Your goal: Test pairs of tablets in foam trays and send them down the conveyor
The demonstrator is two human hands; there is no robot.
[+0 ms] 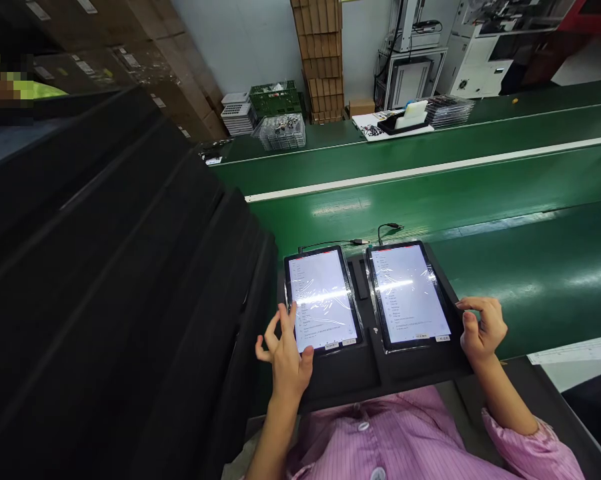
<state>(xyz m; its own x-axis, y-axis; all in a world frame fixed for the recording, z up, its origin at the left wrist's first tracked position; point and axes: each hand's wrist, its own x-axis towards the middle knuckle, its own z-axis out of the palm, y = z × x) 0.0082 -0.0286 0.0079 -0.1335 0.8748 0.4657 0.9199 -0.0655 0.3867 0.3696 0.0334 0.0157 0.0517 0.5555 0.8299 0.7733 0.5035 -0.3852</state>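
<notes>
Two tablets lie side by side on a black foam tray point(350, 380) in front of me. Both the left tablet point(323, 300) and the right tablet point(409, 293) have lit white screens with lines of small text, under shiny clear film. My left hand point(287, 353) is over the lower left edge of the left tablet, open, fingers spread, holding nothing. Just off the right side of the right tablet is my right hand point(483, 330), fingers loosely bent, thumb and index finger apart, with nothing in it. Short black cables point(330, 244) run from the tablets' far ends.
Tall stacked black foam trays point(130, 280) rise close on my left. Beyond the tablets runs a green conveyor point(430, 190) with a white rail. Farther back are a clear bin point(283, 131), a green crate point(275, 99), cardboard boxes point(323, 60) and machines. Part of another person shows at far left.
</notes>
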